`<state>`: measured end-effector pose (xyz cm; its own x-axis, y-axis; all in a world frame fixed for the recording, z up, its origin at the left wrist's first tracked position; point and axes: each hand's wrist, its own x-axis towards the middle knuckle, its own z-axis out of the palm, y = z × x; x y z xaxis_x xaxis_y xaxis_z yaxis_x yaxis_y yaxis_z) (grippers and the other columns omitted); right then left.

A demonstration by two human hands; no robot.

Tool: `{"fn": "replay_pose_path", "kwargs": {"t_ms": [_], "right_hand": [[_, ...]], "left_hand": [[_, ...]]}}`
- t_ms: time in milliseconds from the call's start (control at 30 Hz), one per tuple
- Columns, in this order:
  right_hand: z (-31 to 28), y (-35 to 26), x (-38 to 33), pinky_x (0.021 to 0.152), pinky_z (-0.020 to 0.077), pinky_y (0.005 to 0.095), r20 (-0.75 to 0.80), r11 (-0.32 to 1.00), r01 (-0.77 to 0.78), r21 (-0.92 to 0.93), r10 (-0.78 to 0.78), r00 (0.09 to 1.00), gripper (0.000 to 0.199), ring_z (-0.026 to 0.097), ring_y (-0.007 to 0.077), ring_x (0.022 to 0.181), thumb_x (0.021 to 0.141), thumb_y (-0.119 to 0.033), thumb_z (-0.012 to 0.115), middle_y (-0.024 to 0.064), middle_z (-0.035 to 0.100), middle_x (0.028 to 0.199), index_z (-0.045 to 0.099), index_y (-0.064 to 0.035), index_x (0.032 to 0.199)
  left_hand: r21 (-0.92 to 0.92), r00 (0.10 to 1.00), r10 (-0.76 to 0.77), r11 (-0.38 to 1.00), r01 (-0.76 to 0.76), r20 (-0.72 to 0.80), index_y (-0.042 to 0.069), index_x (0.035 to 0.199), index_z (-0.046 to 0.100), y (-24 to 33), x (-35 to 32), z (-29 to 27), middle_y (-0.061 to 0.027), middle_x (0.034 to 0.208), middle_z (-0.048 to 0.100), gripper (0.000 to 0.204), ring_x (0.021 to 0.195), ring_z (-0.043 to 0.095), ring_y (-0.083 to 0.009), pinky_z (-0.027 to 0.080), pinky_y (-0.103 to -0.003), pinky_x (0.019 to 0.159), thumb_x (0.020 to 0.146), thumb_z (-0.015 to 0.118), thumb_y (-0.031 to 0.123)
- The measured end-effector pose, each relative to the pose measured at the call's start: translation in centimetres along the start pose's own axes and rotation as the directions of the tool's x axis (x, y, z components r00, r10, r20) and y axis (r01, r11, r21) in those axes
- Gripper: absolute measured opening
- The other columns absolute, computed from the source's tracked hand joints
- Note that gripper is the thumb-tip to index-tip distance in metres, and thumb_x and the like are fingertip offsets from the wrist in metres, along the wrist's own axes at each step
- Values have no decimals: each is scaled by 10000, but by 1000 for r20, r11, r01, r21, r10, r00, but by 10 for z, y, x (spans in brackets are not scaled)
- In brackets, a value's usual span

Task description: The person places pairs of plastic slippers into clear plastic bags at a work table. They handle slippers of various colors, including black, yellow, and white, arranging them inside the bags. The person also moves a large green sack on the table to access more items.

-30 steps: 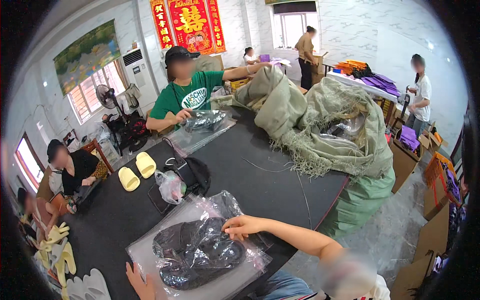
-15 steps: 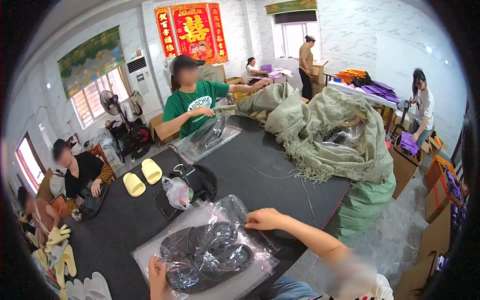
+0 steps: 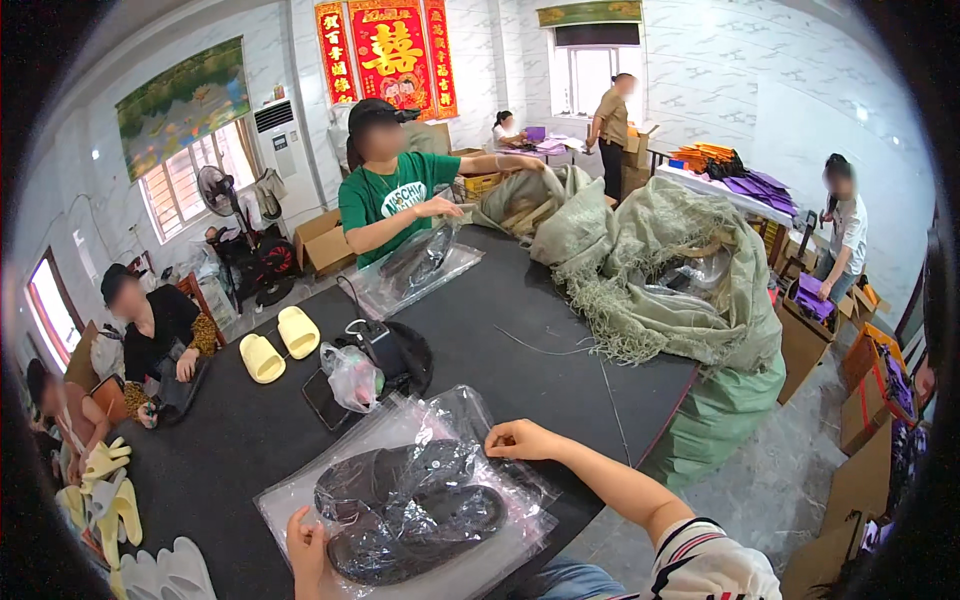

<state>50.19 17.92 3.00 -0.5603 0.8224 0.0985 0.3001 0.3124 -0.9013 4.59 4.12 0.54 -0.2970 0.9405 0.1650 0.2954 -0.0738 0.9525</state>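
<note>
- Head view, right hand [image 3: 525, 440] at the far right of a clear plastic bag [image 3: 462, 408]: fingers bent, thumb and forefinger close together at the plastic; cannot tell whether a fold is pinched between them.
- Left hand [image 3: 307, 545] at the near left: fingers half curled, slightly parted, against the plastic's edge; cannot tell whether gripping or only resting.
- Black slippers [image 3: 410, 540] between both hands, side by side under clear plastic, on the near part of a dark table [image 3: 480, 320].
- For writing: gold characters on red hangings [image 3: 390, 58] on the far wall; white lettering on a co-worker's green T-shirt [image 3: 412, 192].
- Crinkled, glossy film over dark rounded soles; smooth pale-yellow slippers [image 3: 262, 358] farther left; coarse woven sack [image 3: 680, 240] with frayed edges at far right.
</note>
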Motion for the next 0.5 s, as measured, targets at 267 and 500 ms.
{"fn": "replay_pose_path", "kwargs": {"t_ms": [267, 500], "right_hand": [[-2, -6, 12, 606, 407, 214, -60, 923, 47, 382, -26, 998, 161, 498, 41, 679, 908, -105, 592, -46, 604, 786, 641, -30, 1042], [-4, -45, 29, 607, 462, 293, 88, 953, 120, -279, -99, 991, 245, 559, 139, 629, 840, -218, 671, 14, 559, 692, 649, -93, 1049]], "left_hand": [[-416, 990, -13, 908, -47, -140, -9, 1266, 436, 45, -7, -12, -1, 671, 495, 443, 567, 489, -61, 384, -198, 465, 835, 526, -56], [-215, 991, 6, 976, 22, 133, -30, 1300, 397, 29, -15, -74, 9, 572, 491, 552, 481, 487, -63, 409, -184, 459, 798, 622, 7]]}}
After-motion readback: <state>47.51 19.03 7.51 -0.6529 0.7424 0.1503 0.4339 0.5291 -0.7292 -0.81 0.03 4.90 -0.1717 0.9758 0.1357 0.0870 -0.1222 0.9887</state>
